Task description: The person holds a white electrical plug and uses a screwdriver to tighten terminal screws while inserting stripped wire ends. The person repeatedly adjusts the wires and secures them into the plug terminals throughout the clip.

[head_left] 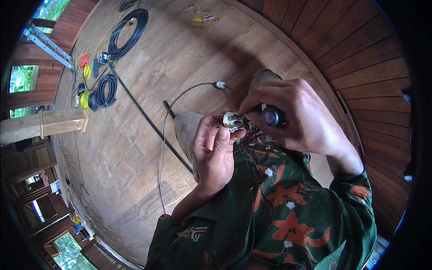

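Between the thumb and fingers of my left hand (214, 155) is a small white electrical plug (230, 120), its inner side with metal parts facing up. My right hand (297, 112) is closed around a screwdriver (271, 116); the round dark end of its handle shows. My right fingertips are close beside the plug, and the screwdriver's tip is hard to make out there. Just beyond my hands, a grey cable (183, 92) curves over the floor, with a white fitting (220, 84) on it. Where the cable's ends run is partly hidden.
A long dark strip (148, 118) lies across the wooden floor (121, 175) to the left. Coiled black cables (130, 33), yellow cords (86, 70) and a blue-handled tool (95, 67) lie at the far left, near a ladder (49, 45). A plank wall (360, 67) curves along the right.
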The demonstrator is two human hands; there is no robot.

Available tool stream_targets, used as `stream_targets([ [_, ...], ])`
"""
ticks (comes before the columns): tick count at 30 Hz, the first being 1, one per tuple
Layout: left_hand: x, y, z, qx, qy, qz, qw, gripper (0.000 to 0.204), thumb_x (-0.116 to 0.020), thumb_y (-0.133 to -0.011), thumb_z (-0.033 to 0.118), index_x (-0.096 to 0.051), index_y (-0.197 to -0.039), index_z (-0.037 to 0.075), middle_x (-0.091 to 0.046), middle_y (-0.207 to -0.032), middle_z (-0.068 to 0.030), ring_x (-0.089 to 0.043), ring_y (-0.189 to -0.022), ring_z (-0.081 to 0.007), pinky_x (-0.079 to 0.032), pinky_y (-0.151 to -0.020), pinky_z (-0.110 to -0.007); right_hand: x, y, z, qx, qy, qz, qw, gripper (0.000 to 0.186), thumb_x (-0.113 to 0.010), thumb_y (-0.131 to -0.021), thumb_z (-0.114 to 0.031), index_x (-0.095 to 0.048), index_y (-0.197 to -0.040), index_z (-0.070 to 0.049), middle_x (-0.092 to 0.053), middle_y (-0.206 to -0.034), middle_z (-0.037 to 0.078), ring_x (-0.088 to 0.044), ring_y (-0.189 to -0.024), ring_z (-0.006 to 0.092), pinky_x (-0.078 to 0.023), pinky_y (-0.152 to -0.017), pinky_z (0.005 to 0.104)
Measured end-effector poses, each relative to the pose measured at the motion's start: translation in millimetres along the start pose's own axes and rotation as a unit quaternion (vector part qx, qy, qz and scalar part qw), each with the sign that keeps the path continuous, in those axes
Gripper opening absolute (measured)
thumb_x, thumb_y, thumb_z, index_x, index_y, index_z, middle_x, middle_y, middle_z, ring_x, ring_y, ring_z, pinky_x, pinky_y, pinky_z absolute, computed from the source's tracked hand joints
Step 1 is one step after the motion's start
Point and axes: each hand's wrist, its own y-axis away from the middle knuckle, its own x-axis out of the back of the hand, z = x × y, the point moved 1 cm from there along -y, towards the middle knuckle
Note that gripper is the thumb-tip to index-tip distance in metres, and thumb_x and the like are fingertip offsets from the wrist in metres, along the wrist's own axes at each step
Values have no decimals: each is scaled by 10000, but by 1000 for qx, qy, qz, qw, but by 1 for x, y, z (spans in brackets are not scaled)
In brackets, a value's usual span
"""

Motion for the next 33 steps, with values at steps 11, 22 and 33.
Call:
stream_targets([
  [11,-1,-7,0,-60,-52,31,996,533,-548,-1079,279,-433,-1480,-53,-382,-1608,-208,-418,-1448,-237,-332,-1206,-411,-30,8,12,-185,-236,63,952,140,-740,-905,-64,-744,-1004,35,-704,-757,65,-625,-673,111,-494,-636,306],
  [22,4,-15,2,-44,-32,73,996,639,-437,-1119,178,-96,-1637,28,-462,-1540,-288,-478,-1433,-319,-393,-1175,-448,-29,5,8,-248,-294,105,917,131,-706,-936,-68,-768,-1015,16,-703,-755,15,-571,-639,36,-444,-573,239],
  [33,8,-16,8,-92,-32,1,995,528,-581,-1066,165,-367,-1522,8,-581,-1353,-221,-597,-1241,-247,-496,-1070,-391,-46,5,7,-206,-387,90,894,168,-684,-966,-7,-695,-1124,47,-722,-912,31,-633,-810,46,-507,-717,205],
])
